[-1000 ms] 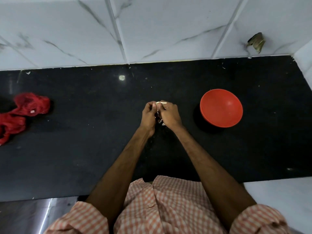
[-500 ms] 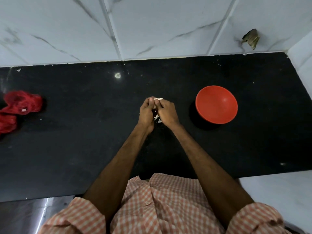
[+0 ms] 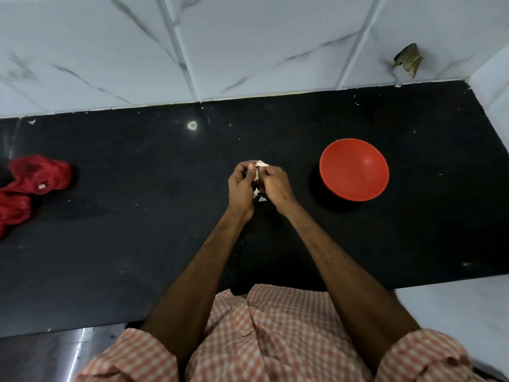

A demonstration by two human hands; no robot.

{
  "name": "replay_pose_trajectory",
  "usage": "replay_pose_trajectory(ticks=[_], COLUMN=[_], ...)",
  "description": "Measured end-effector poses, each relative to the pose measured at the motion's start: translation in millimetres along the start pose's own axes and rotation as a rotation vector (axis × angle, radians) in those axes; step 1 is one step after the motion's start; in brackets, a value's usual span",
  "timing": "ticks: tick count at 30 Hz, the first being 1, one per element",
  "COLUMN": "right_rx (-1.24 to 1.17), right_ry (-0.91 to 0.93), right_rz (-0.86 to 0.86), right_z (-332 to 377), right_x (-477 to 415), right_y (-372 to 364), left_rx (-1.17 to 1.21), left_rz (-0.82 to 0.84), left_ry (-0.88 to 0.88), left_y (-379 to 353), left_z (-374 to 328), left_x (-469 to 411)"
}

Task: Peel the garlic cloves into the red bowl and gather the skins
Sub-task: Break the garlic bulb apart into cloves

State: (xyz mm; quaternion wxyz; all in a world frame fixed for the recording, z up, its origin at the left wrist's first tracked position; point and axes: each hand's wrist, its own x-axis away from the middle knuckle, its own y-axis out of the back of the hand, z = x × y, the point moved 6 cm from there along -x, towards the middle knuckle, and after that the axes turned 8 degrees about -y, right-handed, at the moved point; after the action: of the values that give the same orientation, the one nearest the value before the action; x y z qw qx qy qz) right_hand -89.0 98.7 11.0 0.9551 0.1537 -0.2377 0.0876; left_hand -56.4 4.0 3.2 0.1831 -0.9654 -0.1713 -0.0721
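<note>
Both hands meet over the middle of the black tabletop (image 3: 137,230). The left hand (image 3: 241,186) and the right hand (image 3: 276,185) each have their grip pinched on a pale garlic clove (image 3: 260,164) held between the fingertips, with a strip of skin hanging down from it. A few loose skins (image 3: 259,197) show just below, between the wrists. The red bowl (image 3: 354,169) stands to the right, apart from the hands. A red mesh bag (image 3: 35,179) lies at the far left.
</note>
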Motion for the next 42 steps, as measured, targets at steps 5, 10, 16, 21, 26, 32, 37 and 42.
replay_pose_trajectory(ticks=[5,10,16,21,26,32,37,42], right_rx=[0.115,0.214,0.509,0.460,0.365,0.259,0.341,0.216], right_ry=[0.069,0.111,0.183,0.153,0.255,0.400,0.543,0.534], right_rz=[0.025,-0.056,0.011,0.007,0.040,-0.004,0.055,0.058], right_z=[1,2,-5,7,12,18,25,24], right_x=[-1,-9,-9,-3,0,3,6,5], right_y=[1,10,-3,-4,-8,1,2,7], left_rx=[-0.094,-0.040,-0.008,-0.098,-0.246,-0.170,-0.255,-0.118], left_rz=[0.021,-0.035,-0.011,0.032,0.068,0.019,0.220,0.185], left_ry=[-0.032,0.101,0.210,0.207,0.103,0.150,0.343,0.299], left_y=[11,26,38,32,34,34,33,37], left_z=[0,0,17,12,5,-1,-1,-5], left_x=[-3,-9,-7,-4,-5,-6,-3,-4])
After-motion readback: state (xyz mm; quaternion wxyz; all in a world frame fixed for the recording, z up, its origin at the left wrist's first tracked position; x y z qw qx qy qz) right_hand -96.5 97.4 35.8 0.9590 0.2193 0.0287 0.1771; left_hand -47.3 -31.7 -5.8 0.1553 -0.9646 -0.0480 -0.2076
